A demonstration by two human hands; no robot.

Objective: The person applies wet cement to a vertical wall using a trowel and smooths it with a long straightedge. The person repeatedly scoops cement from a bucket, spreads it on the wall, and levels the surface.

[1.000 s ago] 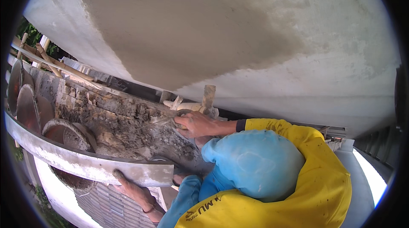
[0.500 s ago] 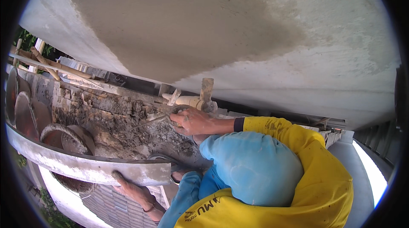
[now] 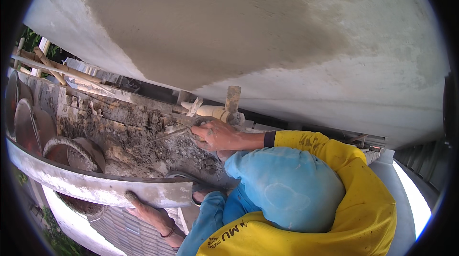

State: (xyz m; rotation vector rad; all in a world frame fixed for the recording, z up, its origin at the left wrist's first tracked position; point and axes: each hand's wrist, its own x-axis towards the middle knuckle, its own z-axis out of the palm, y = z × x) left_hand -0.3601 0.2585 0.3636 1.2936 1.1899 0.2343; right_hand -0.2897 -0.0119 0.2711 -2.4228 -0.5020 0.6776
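My left hand grips the lower edge of a long pale straightedge, its thumb laid over the board's face. The straightedge curves across the lower left in the fisheye view. Farther up, my right hand, below a yellow sleeve, is closed around what looks like a trowel. Its thin blade shows edge-on and points left over lumpy grey mortar. My fingers hide most of its handle. My bent knee in light blue trousers lies between the two arms.
Mortar-caked buckets stand at left behind the straightedge. A wall with a damp grey plaster patch rises above. Near my right hand is a pale pipe with an upright branch. Bamboo poles cross at far left; roof tiles lie below.
The view has shifted very slightly. Both hands keep their grips and places, and the straightedge shows no clear movement.
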